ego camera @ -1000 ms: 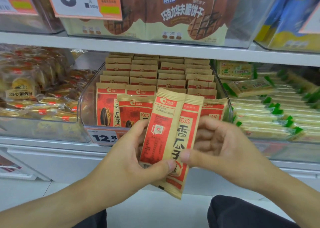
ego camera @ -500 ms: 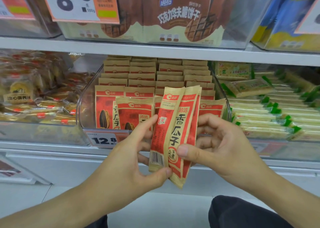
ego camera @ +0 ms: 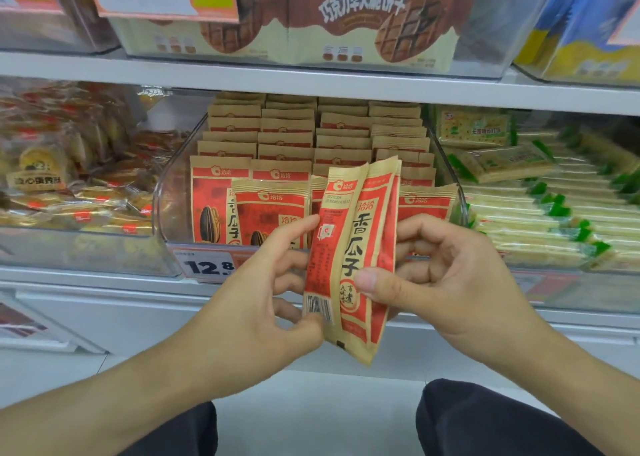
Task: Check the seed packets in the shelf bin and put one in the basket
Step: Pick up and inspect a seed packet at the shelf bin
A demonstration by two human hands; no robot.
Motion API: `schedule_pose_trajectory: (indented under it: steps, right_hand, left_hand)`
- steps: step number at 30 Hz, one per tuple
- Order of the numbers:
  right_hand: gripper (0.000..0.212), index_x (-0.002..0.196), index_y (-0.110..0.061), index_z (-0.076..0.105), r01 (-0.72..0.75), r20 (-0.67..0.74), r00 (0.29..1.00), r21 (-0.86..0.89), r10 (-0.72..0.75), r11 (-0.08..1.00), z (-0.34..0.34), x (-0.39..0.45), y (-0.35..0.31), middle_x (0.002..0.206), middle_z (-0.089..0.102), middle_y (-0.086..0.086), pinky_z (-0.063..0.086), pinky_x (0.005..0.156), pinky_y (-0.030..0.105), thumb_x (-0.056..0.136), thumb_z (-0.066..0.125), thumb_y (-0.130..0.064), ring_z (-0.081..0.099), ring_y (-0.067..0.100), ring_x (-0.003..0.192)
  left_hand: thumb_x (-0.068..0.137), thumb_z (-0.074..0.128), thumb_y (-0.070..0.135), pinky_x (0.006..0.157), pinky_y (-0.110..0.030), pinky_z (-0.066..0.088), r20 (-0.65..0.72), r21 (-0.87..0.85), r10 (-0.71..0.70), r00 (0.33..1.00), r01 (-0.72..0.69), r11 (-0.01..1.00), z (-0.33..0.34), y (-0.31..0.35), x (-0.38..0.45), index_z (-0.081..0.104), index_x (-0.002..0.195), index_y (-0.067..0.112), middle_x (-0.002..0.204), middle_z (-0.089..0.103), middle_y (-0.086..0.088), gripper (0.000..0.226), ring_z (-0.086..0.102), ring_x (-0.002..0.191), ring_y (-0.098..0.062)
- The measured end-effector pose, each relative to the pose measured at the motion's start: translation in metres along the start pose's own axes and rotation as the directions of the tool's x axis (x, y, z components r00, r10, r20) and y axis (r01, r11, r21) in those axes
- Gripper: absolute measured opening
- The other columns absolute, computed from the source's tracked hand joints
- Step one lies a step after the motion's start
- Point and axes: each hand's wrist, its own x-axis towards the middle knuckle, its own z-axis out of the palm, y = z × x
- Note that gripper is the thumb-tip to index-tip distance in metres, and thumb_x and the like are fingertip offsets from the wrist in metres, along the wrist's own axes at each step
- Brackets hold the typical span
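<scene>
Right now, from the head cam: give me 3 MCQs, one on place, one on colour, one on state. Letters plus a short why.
1. Where is the held packet?
A. in front of the clear bin
B. on the floor
C. on the top shelf

2. What are the packet's main colours?
A. blue and white
B. red and tan
C. green and black

3. How is the packet held?
A. left hand only
B. right hand only
C. both hands

Answers:
1 A: it hangs in the air before the bin, whose rows of the same packets show behind it.
2 B: red panels on tan paper, with dark characters.
3 C: the left hand pinches the lower left edge by the barcode, and the right thumb presses the front with its fingers curled behind.
</scene>
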Motion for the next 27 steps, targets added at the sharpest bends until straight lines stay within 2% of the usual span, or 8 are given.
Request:
schedule_pose_trajectory:
  steps: [3, 6, 9, 13, 16, 21, 24, 27]
  right_hand:
    - [0.046, 0.096, -0.014, 0.068, 0.003, 0.002, 1.000, 0.006, -0.003, 1.000, 0.001, -0.001, -0.001, 0.089, 0.078, 0.007, 0.063, 0.056, 0.037, 0.056, 0.086, -0.029, 0.077, 0.032, 0.069]
    - [0.049, 0.098, -0.013, 0.066, -0.006, 0.003, 1.000, 0.010, 0.006, 1.000, 0.002, -0.002, -0.002, 0.089, 0.078, 0.007, 0.063, 0.057, 0.039, 0.056, 0.086, -0.030, 0.077, 0.032, 0.068]
    - [0.048, 0.097, -0.013, 0.066, -0.009, -0.004, 1.000, -0.002, 0.009, 1.000, 0.002, -0.004, -0.003, 0.089, 0.078, 0.007, 0.064, 0.058, 0.044, 0.057, 0.086, -0.029, 0.077, 0.033, 0.068]
    - [0.047, 0.095, -0.015, 0.068, -0.005, -0.016, 1.000, -0.007, 0.005, 1.000, 0.004, -0.004, -0.003, 0.088, 0.078, 0.008, 0.064, 0.057, 0.046, 0.056, 0.087, -0.030, 0.076, 0.033, 0.065]
    - [0.046, 0.093, -0.016, 0.067, 0.013, -0.010, 1.000, -0.029, -0.013, 0.999, 0.005, -0.005, -0.004, 0.087, 0.077, 0.008, 0.064, 0.058, 0.049, 0.055, 0.088, -0.031, 0.075, 0.033, 0.064]
    - [0.029, 0.079, -0.032, 0.069, 0.040, 0.006, 0.999, 0.006, -0.040, 0.999, 0.003, -0.003, -0.003, 0.087, 0.077, 0.009, 0.063, 0.057, 0.050, 0.058, 0.089, -0.027, 0.075, 0.033, 0.064]
    - [0.029, 0.079, -0.035, 0.070, 0.042, 0.021, 0.999, 0.026, -0.043, 0.999, 0.002, -0.003, -0.004, 0.088, 0.077, 0.008, 0.063, 0.058, 0.049, 0.058, 0.088, -0.027, 0.076, 0.033, 0.066]
    - [0.030, 0.080, -0.034, 0.071, 0.042, 0.015, 0.999, 0.039, -0.043, 0.998, 0.001, -0.003, -0.005, 0.089, 0.076, 0.009, 0.064, 0.060, 0.049, 0.055, 0.088, -0.031, 0.075, 0.034, 0.067]
  left_hand:
    - [0.076, 0.087, 0.023, 0.090, -0.027, 0.056, 0.038, -0.049, 0.000, 0.999, 0.002, 0.999, 0.002, 0.003, -0.003, 0.020, 0.150, 0.050, 0.122, 0.062, 0.023, 0.104, 0.063, 0.115, -0.006]
    - [0.065, 0.087, 0.040, 0.085, -0.029, 0.058, 0.005, -0.047, -0.011, 1.000, 0.012, 0.999, 0.002, 0.004, -0.001, 0.022, 0.147, 0.054, 0.118, 0.062, 0.026, 0.105, 0.065, 0.110, -0.005]
    - [0.066, 0.085, 0.034, 0.081, -0.026, 0.058, 0.010, -0.030, -0.006, 1.000, 0.006, 1.000, 0.000, 0.005, 0.000, 0.023, 0.145, 0.054, 0.117, 0.062, 0.024, 0.102, 0.067, 0.107, -0.007]
    - [0.075, 0.086, 0.010, 0.077, -0.024, 0.058, 0.022, -0.021, -0.016, 1.000, 0.017, 1.000, 0.001, 0.003, 0.000, 0.026, 0.147, 0.050, 0.116, 0.065, 0.021, 0.101, 0.067, 0.107, -0.008]
    - [0.076, 0.083, 0.001, 0.080, -0.029, 0.060, 0.041, -0.036, -0.035, 0.999, 0.037, 0.999, 0.001, 0.002, 0.000, 0.029, 0.147, 0.048, 0.117, 0.067, 0.017, 0.101, 0.067, 0.108, -0.010]
    - [0.077, 0.078, -0.009, 0.077, -0.032, 0.063, 0.094, -0.108, -0.033, 0.995, 0.043, 0.993, -0.005, 0.006, 0.002, 0.031, 0.149, 0.044, 0.121, 0.069, 0.013, 0.101, 0.069, 0.109, -0.015]
    - [0.076, 0.081, 0.007, 0.081, -0.033, 0.062, 0.120, -0.134, -0.026, 0.992, 0.042, 0.990, -0.009, 0.006, 0.002, 0.028, 0.151, 0.044, 0.124, 0.068, 0.012, 0.099, 0.068, 0.112, -0.017]
    - [0.081, 0.084, 0.027, 0.094, -0.030, 0.056, 0.169, -0.141, 0.020, 0.985, 0.004, 0.990, -0.010, 0.006, -0.002, 0.017, 0.155, 0.043, 0.130, 0.061, 0.016, 0.102, 0.062, 0.122, -0.013]
